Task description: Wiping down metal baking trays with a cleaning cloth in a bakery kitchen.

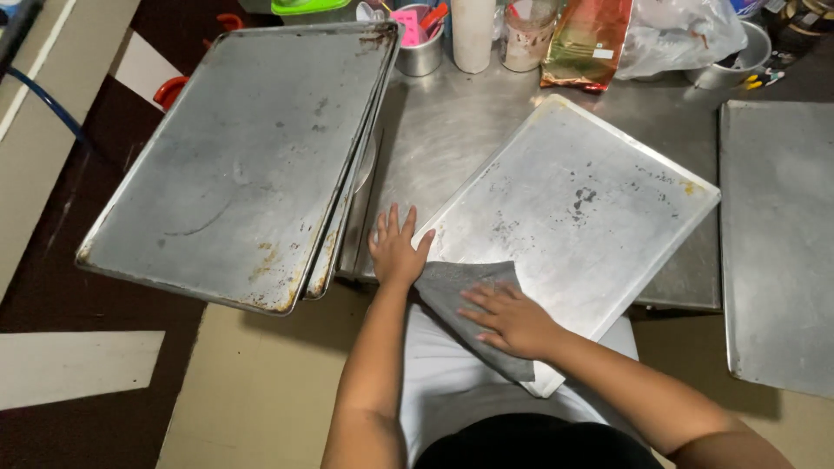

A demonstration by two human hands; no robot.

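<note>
Hands: left (pixel 396 250) flat, open on steel table (pixel 452 130); right (pixel 512 320) presses grey cloth (pixel 460 291) onto tray (pixel 582 208).

Both bare forearms reach forward from the bottom of the view, roughly side by side. The left hand (pixel 397 249) lies flat, palm down, fingers spread and pointing away from the body, wrist straight. The right hand (pixel 512 320) also lies palm down, turned inward so its fingers point left toward the other hand, held loosely together. The right elbow sits out wide.
</note>
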